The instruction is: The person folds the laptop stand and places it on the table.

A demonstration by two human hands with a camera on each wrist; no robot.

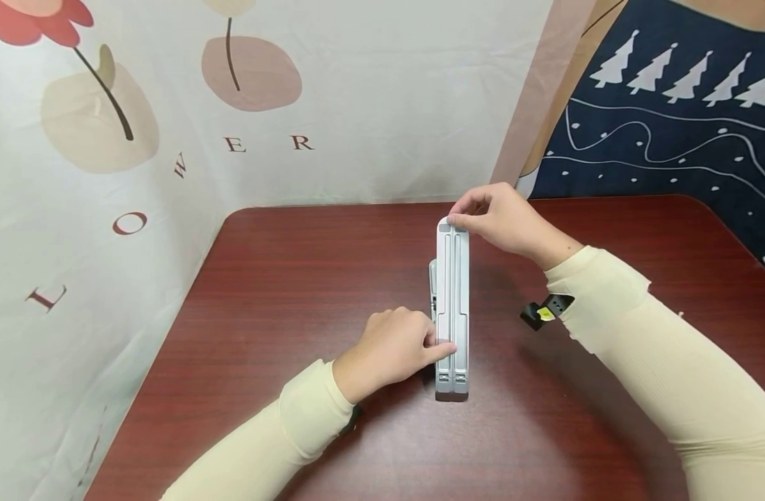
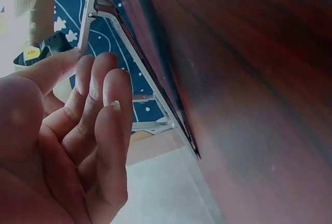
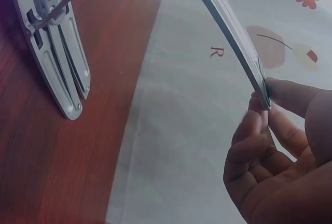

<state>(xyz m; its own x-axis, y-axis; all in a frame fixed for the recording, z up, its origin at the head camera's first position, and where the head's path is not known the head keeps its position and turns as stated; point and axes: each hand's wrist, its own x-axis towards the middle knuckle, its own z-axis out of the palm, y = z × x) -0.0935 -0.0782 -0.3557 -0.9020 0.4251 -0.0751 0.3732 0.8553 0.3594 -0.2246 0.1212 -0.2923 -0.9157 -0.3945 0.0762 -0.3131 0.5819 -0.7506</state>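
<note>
A silver folding laptop stand (image 1: 445, 278) stands on the table, its two long arms side by side with its upper part tilted up over the base. At its far end, my right hand (image 1: 504, 219) pinches the raised tip between thumb and fingers. My left hand (image 1: 395, 344) holds the near part from the left, thumb across the arms and fingers curled at the side. In the right wrist view the slotted base (image 3: 57, 68) lies low, well apart from the raised tip (image 3: 259, 86). The left wrist view shows the metal frame (image 2: 87, 29) beyond the thumb.
The stand is on a dark red wood-grain table (image 1: 282, 278) with rounded far corners. A pale printed cloth (image 1: 382, 90) hangs behind and to the left, and a navy cloth with white trees (image 1: 658, 132) hangs at the right. A black wrist device (image 1: 542, 313) sits at the right sleeve.
</note>
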